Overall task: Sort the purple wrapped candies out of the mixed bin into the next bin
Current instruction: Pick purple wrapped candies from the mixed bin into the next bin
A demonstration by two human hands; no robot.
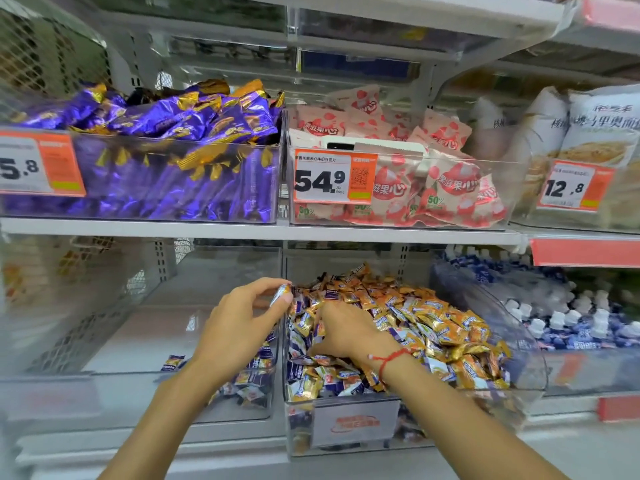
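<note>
While our left hand [242, 317] pinches a candy [281, 293] above the divider | next bin [138, 372] lies just left | right hand [346, 332] digs in mixed bin [519, 341], grip hidden.

The lower shelf [104, 445] carries a mixed bin [349, 427] heaped with candies, touching a clear next bin [104, 341] on its left. The upper shelf [242, 230] bears a purple-pack bin [138, 178] beside a pink-pack bin [398, 188].

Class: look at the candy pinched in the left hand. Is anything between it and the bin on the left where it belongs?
Nothing visible. The left hand holds the candy above the clear wall between bins, and the left bin is open-topped.
</note>
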